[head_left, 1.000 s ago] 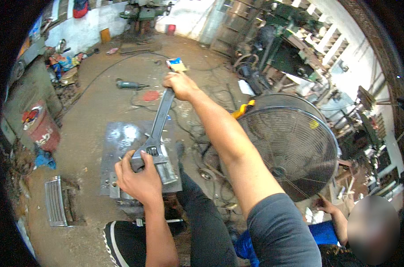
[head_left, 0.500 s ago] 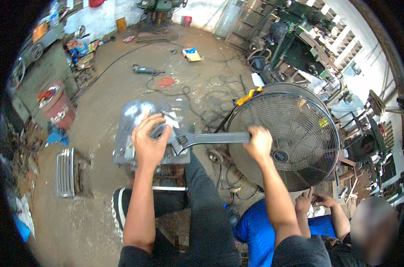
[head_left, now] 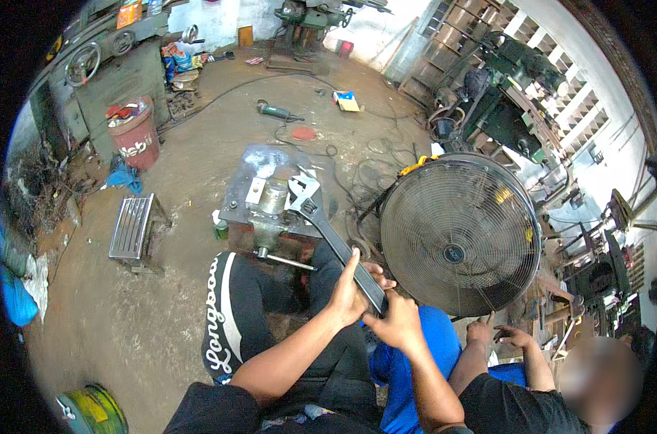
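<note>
A large adjustable wrench (head_left: 337, 242) slants across in front of me, its jaw end far and leftward, its handle end near my knees. My left hand (head_left: 351, 293) is closed round the lower handle, thumb along its upper side. Just below it, my right hand (head_left: 397, 318) grips the handle's end; some of its fingers are hidden. Beyond the wrench, a metal vise (head_left: 268, 224) with a bar handle sits on a worn steel-topped bench (head_left: 252, 163). The wrench head lies over the vise's right side in view; I cannot tell whether they touch.
A big round caged fan (head_left: 455, 239) stands at right. Beside me sits a person in blue trousers (head_left: 433, 343). At left are a slatted metal stool (head_left: 133, 228) and a red bucket (head_left: 134, 137). An angle grinder (head_left: 275, 111) and cables lie on the floor.
The wrench has swung from level to slanting, its handle end drawn nearer to me. My left hand has left the wrench's jaw end and closed on the handle beside my right.
</note>
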A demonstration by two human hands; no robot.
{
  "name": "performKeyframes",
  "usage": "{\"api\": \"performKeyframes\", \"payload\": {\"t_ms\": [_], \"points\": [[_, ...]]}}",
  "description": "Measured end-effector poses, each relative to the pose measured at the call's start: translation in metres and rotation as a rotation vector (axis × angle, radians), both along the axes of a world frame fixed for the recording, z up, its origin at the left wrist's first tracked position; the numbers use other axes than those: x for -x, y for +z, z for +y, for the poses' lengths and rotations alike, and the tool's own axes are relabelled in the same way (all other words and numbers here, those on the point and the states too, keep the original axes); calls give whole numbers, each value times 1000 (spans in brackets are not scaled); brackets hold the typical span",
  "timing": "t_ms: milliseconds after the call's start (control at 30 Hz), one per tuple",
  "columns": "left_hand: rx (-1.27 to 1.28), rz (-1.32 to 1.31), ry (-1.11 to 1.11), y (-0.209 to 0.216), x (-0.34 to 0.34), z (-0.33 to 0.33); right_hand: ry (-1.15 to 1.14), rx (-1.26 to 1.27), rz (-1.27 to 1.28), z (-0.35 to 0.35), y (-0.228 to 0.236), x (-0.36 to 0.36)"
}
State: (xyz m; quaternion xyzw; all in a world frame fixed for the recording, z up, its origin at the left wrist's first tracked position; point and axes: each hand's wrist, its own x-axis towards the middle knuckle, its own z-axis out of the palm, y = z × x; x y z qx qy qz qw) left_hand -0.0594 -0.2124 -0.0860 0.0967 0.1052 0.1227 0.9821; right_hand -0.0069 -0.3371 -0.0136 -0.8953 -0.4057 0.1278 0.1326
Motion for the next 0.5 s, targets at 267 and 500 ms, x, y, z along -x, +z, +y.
{"api": "performKeyframes", "payload": {"t_ms": [267, 500], "points": [[25, 224, 22, 22, -20, -1, 29, 79, 1363, 8, -10, -76], [-127, 96, -130, 9, -13, 11, 124, -149, 1861, 14, -48, -70]]}}
